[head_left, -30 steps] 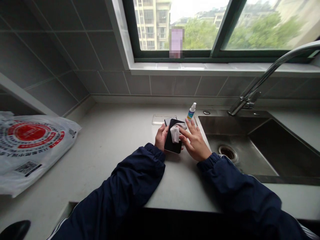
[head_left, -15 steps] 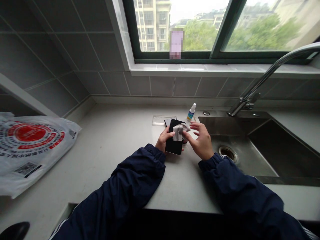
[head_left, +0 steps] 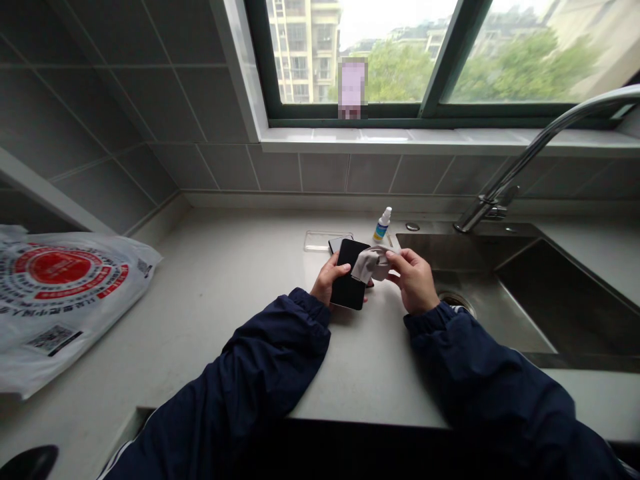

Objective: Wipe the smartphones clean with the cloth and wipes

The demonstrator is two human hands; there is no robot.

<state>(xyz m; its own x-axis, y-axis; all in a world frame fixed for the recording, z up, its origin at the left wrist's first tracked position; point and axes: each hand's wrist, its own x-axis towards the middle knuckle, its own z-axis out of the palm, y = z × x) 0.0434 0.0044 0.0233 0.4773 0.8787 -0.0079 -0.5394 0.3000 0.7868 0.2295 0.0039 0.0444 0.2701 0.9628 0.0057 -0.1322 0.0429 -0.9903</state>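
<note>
My left hand (head_left: 329,279) is closed around the left edge of a black smartphone (head_left: 349,293), thumb on its dark face, held tilted above the counter. A small grey cleaning cloth (head_left: 373,263) hangs from the pinched fingers of my right hand (head_left: 415,279). The cloth's left end overlaps the phone's right side; whether it touches the surface I cannot tell. Behind the phone lie a clear phone case (head_left: 316,241) and a flat dark-edged item (head_left: 339,244), partly hidden. A small white spray bottle (head_left: 382,225) with a blue and yellow label stands beyond my right hand.
To the right is a steel sink (head_left: 480,293) with a curved chrome faucet (head_left: 530,157). A white plastic bag (head_left: 70,300) with red print lies on the pale counter (head_left: 240,267) at the left. Behind are a tiled wall and a window.
My right hand has moved to the right, its fingers now pinching the cloth's right end. The cloth has shifted right, baring more of the phone. My left hand and the phone have stayed put.
</note>
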